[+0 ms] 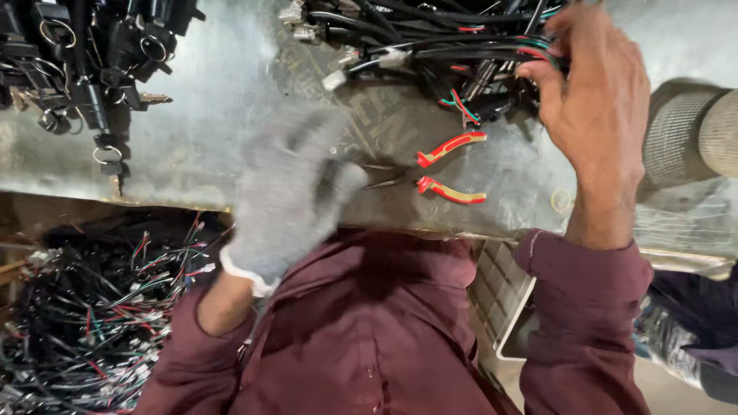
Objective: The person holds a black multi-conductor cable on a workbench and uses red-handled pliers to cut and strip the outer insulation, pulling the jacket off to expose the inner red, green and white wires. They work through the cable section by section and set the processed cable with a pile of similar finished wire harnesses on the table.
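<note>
Right hand, bare, is reaching into the tangled bundle of black cables with red and green leads and white plug connectors at the far edge of the grey, scuffed metal surface. Fingers are curling round a few of the black, red and green wires at the bundle's right side, gripping them.

Left hand, in a grey knit work glove, is hovering over the middle of the surface, blurred. Fingers are spreading loose, grasping nothing. It's sitting just left of the small pliers with red-and-yellow handles, near them but not touching as far as I can tell.

Pliers are lying flat on the surface, handles splayed open to the right, dark nose pointing left toward the gloved hand, just below the cable bundle.

Pile of black key switches with metal keys and rings is sitting at far left on the surface. Heap of loose wiring harnesses, black with red, green and white ends, is lying below the surface's near edge at left. Both maroon sleeves showing.
</note>
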Demonstrator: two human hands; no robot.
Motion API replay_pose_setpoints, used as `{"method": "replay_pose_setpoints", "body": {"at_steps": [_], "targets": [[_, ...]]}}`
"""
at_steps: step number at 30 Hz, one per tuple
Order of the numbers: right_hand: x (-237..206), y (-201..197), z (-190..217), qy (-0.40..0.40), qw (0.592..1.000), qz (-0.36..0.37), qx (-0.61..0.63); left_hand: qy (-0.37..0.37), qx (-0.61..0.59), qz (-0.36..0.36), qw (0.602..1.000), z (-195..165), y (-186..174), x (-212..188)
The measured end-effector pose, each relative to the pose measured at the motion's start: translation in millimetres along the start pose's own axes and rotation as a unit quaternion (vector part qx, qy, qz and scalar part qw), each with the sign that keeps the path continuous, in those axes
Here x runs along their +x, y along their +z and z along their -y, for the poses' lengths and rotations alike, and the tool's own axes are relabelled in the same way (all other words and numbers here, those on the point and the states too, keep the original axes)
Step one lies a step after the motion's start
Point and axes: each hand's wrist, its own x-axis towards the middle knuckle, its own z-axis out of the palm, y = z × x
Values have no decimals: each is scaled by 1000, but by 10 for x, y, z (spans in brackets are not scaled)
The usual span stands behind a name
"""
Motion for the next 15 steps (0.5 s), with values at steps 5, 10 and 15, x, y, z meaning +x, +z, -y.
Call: {"method": "replay_pose_setpoints", "body": {"at_steps": [5, 10, 15], "targets": [[37, -215, -84, -30, 998, -50, 39, 63, -67, 40, 995, -287, 45, 175], [24, -329, -45, 94, 954, -139, 248, 57, -120, 64, 989, -368, 83, 180], [78, -269, -234, -31, 994, -97, -35, 71, -143, 87, 983, -506, 151, 254]]}}
